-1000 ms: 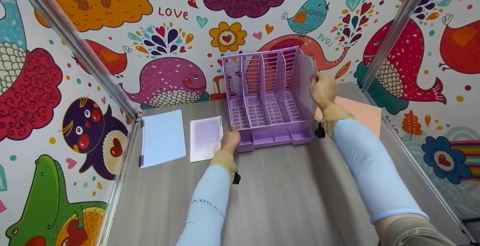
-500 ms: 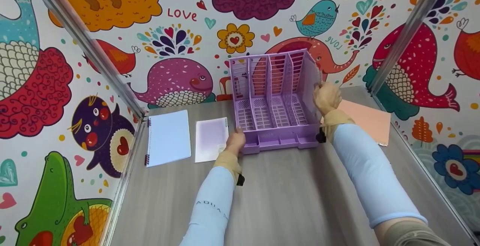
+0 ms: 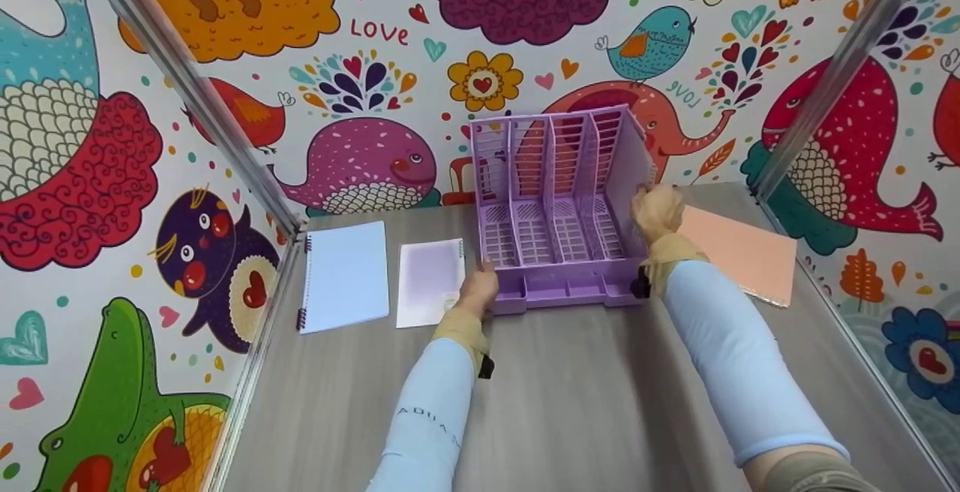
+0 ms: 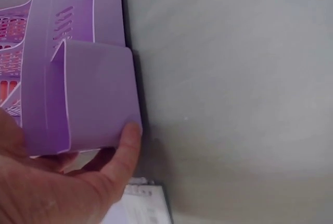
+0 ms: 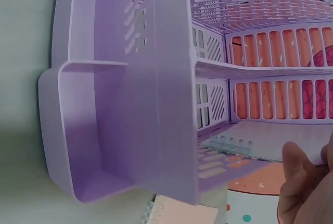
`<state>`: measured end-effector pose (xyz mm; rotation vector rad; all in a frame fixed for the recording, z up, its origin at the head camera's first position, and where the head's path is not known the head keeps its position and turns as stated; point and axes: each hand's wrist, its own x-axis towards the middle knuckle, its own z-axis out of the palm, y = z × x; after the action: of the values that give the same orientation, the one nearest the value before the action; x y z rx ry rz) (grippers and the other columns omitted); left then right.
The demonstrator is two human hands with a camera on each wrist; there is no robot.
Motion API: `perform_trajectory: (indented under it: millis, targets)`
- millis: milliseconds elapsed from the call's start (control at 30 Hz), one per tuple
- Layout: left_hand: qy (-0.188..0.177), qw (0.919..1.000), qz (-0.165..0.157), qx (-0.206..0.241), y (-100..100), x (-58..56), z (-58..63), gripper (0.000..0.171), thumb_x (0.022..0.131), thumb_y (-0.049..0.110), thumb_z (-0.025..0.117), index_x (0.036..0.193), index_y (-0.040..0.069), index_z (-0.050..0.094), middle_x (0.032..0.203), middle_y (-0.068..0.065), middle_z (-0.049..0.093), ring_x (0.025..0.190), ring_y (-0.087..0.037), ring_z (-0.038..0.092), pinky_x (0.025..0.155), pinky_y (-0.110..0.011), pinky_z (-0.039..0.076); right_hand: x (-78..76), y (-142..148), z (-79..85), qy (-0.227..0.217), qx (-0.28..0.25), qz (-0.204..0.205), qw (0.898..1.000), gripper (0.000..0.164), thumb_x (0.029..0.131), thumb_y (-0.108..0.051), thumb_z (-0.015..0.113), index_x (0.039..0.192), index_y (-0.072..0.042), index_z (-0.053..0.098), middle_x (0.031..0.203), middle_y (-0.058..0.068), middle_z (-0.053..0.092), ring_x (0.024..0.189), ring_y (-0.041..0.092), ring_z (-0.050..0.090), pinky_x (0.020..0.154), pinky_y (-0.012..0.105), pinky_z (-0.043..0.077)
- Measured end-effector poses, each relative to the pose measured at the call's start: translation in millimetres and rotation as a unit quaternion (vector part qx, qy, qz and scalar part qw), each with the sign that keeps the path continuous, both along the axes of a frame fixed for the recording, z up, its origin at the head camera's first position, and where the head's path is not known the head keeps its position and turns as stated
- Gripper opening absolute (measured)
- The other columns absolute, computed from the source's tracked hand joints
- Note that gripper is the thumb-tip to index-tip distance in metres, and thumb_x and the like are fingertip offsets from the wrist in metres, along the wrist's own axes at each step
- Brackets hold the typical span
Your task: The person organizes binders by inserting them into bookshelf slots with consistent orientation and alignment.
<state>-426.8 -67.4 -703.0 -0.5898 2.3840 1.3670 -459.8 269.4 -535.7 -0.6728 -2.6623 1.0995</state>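
A purple plastic file rack [image 3: 559, 214] with several upright slots stands on the grey table [image 3: 585, 402], near the back wall. My left hand [image 3: 480, 291] grips its front left corner; in the left wrist view the thumb [image 4: 127, 143] presses the rounded corner of the rack [image 4: 88, 94]. My right hand [image 3: 656, 208] holds the front edge of the rack's right side wall, about halfway up. In the right wrist view that plain side wall [image 5: 166, 88] fills the frame and only fingertips [image 5: 299, 179] show, at the lower right.
A pale blue spiral notebook [image 3: 345, 276] and a small lilac notebook [image 3: 429, 282] lie left of the rack. A peach notebook [image 3: 742, 252] lies to its right. Cartoon-papered walls and metal posts [image 3: 187, 94] close in the table on three sides.
My right hand has slid down the rack's right wall from near its top to about mid-height. The left hand stays on the front left corner. The head view has shifted slightly.
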Motion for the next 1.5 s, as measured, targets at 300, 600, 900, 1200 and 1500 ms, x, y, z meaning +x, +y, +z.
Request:
perform_trajectory:
  millis: [300,600,900,1200,1500]
  targets:
    - [0.006,0.9997,0.007,0.024,2.0,4.1,-3.6,0.084,0.115,0.068,0.023,0.161,0.007,0.060,0.158,-0.024,0.065,0.130,-0.040,0.071,0.063,-0.042,0.065,1.9,-5.3,-14.0,-0.028,-0.052,-0.011,0.998,0.044,0.110,-0.025,0.048,0.131,0.002,0.076,0.141,0.028,0.074,0.132,0.050,0.070,0.116,0.063,0.056]
    - [0.006,0.9992,0.004,0.041,-2.2,-0.7,-7.3,0.082,0.116,0.067,0.025,0.162,0.008,0.057,0.157,-0.025,0.065,0.125,-0.042,0.072,0.057,-0.045,0.066,-4.7,-2.2,-19.7,-0.004,-0.085,-0.038,0.996,0.036,0.106,-0.022,0.057,0.128,-0.004,0.081,0.125,0.019,0.082,0.115,0.037,0.078,0.106,0.051,0.062]
    - [0.001,0.9992,-0.003,0.041,-3.3,-3.4,-9.4,0.083,0.115,0.069,0.025,0.163,0.008,0.057,0.160,-0.025,0.063,0.133,-0.043,0.069,0.059,-0.045,0.067,-19.8,7.9,-26.0,-0.001,-0.285,-0.041,0.958,0.048,0.101,-0.006,0.057,0.148,0.000,0.067,0.059,-0.011,0.065,0.047,0.002,0.067,0.056,0.024,0.063]
    - [-0.002,0.9983,0.018,0.055,2.0,8.0,9.6,0.076,0.118,0.061,0.026,0.163,0.007,0.055,0.157,-0.024,0.064,0.125,-0.040,0.072,0.067,-0.049,0.069,-13.8,7.6,-24.3,-0.018,-0.240,-0.016,0.970,0.058,0.095,-0.007,0.060,0.152,-0.001,0.065,0.089,-0.001,0.068,0.050,0.001,0.066,0.060,0.024,0.064]
    - [0.025,0.9996,-0.010,0.006,0.7,0.1,-0.9,0.079,0.118,0.060,0.025,0.163,0.002,0.053,0.156,-0.025,0.066,0.137,-0.041,0.070,0.095,-0.048,0.068,-4.1,7.6,-19.4,-0.001,-0.228,0.004,0.974,0.055,0.096,-0.008,0.064,0.150,-0.003,0.067,0.082,-0.007,0.071,0.052,0.000,0.066,0.060,0.022,0.063]
